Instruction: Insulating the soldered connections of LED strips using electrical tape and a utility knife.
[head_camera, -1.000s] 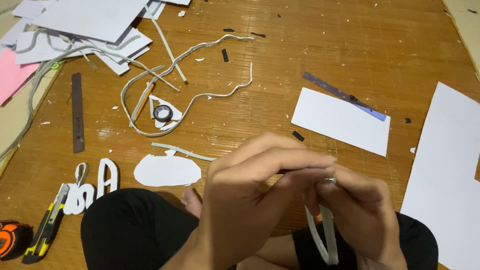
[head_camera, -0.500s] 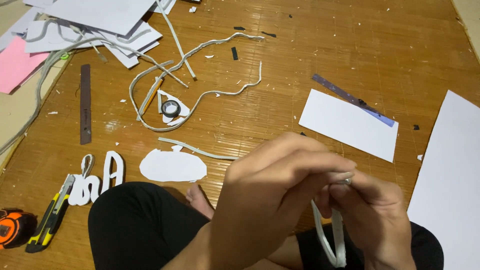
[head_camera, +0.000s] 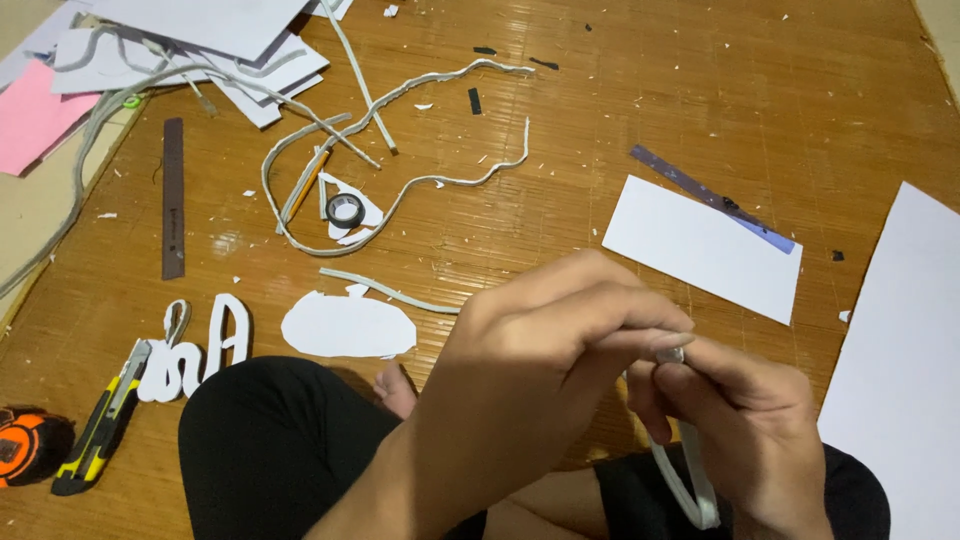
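— White foam strip (head_camera: 690, 480), is that what both hands have?

— Yes. The left hand (head_camera: 540, 360) and the right hand (head_camera: 740, 430) meet above the lap, fingertips pinched shut on the top end of the strip. Each grip is closed tight on it; the rest hangs down in a narrow loop between the knees.

— What lies on the wooden floor (head_camera: 600, 100) around them?

— Just beyond the left knee, a white oval cutout (head_camera: 347, 325), with cut-out white letters (head_camera: 200, 350) to its left. Near those, a yellow-and-black utility knife (head_camera: 100, 430) and an orange tape measure (head_camera: 25, 445) at the frame's edge.

— And farther out?

— A small roll of tape (head_camera: 346, 209) sits inside a long curling white offcut (head_camera: 400, 150), beside a pencil (head_camera: 305, 185). A dark ruler (head_camera: 173, 195) lies to the left of that, a pink sheet (head_camera: 35, 115) and stacked white boards (head_camera: 200, 40) in the far left corner.

— On the right?

— A white card (head_camera: 700, 245) with a purple strip (head_camera: 710, 198) along its far edge, and a larger white sheet (head_camera: 900, 370) at the right edge.
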